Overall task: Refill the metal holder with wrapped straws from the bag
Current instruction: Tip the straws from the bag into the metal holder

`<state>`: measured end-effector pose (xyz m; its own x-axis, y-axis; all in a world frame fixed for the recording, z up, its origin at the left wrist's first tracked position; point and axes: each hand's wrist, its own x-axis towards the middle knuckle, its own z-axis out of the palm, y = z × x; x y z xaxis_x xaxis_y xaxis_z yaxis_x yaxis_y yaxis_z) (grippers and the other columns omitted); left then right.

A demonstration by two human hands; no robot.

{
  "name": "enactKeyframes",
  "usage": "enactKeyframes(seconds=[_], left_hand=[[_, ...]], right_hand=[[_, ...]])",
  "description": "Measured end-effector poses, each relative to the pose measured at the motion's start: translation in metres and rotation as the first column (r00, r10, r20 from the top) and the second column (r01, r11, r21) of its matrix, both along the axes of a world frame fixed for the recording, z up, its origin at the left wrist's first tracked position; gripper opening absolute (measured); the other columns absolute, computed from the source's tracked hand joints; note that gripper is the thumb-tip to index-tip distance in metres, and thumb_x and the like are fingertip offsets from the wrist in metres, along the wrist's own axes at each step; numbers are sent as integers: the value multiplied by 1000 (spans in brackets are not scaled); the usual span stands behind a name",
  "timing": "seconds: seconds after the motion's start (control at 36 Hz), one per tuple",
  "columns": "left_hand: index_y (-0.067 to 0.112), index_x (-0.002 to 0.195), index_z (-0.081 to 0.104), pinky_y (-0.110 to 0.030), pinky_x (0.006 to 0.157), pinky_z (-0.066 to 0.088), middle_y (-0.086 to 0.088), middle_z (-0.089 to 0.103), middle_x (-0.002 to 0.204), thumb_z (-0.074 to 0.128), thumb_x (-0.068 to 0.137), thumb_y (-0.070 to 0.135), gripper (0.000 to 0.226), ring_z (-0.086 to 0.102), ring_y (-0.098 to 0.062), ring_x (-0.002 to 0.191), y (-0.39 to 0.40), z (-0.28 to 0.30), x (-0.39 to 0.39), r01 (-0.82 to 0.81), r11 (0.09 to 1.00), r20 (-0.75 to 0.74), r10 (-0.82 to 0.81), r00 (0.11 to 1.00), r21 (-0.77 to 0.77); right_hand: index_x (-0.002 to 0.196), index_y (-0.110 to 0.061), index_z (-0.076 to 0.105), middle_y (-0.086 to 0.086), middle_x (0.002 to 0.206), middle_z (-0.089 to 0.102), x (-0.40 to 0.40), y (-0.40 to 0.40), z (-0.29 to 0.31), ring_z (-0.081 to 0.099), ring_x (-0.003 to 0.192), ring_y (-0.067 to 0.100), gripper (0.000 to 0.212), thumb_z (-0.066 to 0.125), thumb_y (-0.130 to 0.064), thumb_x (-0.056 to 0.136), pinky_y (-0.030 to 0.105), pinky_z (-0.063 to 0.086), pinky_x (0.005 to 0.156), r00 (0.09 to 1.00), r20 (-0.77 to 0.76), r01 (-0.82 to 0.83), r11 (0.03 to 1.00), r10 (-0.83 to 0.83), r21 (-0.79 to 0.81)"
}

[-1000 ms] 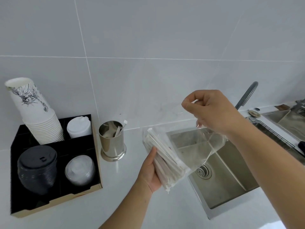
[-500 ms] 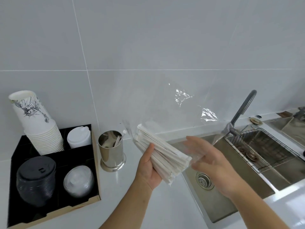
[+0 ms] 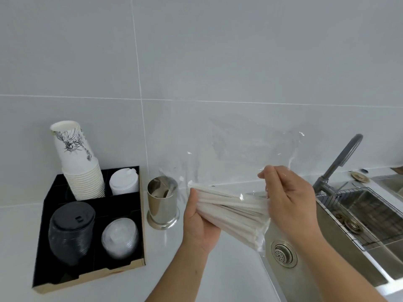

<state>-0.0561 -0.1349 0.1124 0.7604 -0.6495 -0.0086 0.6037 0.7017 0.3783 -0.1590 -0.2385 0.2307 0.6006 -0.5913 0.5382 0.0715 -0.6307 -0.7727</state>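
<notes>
A shiny metal holder (image 3: 162, 205) stands on the white counter by the wall, with one or two wrapped straws inside. Just right of it, my left hand (image 3: 199, 223) grips a thick bundle of white wrapped straws (image 3: 231, 211) from below. The bundle lies nearly level, still inside a clear plastic bag (image 3: 239, 149) whose loose part billows up toward the wall. My right hand (image 3: 290, 203) is closed on the bundle's right end through or at the bag. The fingertips there are partly hidden by plastic.
A black divided tray (image 3: 91, 243) at the left holds stacked paper cups (image 3: 76, 162), white lids (image 3: 124, 182), black lids (image 3: 70, 232) and clear lids (image 3: 120, 236). A steel sink (image 3: 327, 258) with a drain and a grey tap (image 3: 340, 162) lies at the right.
The bag has been flipped upward from hanging over the sink. My right hand dropped from above and closed on the bundle's right end. The bundle turned closer to level.
</notes>
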Motion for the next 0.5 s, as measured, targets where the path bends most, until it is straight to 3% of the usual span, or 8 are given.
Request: enactKeyframes(seconds=[0.22, 0.33, 0.42, 0.5], left_hand=[[12, 109, 70, -54, 113, 33, -11, 68, 109, 62, 85, 49, 44, 58, -33, 116, 17, -7, 19, -104, 993, -112, 97, 989, -60], [14, 116, 65, -52, 114, 32, -15, 61, 122, 63, 83, 52, 51, 51, -35, 128, 18, -4, 30, -121, 993, -131, 118, 984, -11], [11, 133, 58, -51, 116, 31, -19, 55, 138, 65, 79, 56, 71, 50, -36, 132, 18, -5, 35, -121, 991, -148, 128, 981, 52], [9, 124, 67, -45, 108, 43, -18, 63, 132, 64, 80, 57, 65, 59, -33, 123, 18, -9, 39, -142, 986, -162, 154, 975, 83]], right_hand=[[78, -22, 71, -23, 52, 55, 18, 12, 15, 54, 57, -3, 28, 54, -22, 100, 6, 38, 55, 998, -24, -53, 998, 52, -37], [77, -4, 69, 4, 56, 51, 31, 18, 27, 45, 51, 6, 31, 55, -19, 99, 8, 36, 52, 996, 0, -91, 993, 91, -79], [78, 17, 58, 32, 64, 45, 43, 23, 36, 37, 54, 28, 45, 53, -23, 98, 5, 34, 53, 991, 29, -127, 985, 131, -116], [76, 19, 54, 26, 58, 36, 55, 27, 42, 39, 55, 28, 50, 51, -26, 98, 5, 36, 56, 988, 39, -142, 982, 148, -128]])
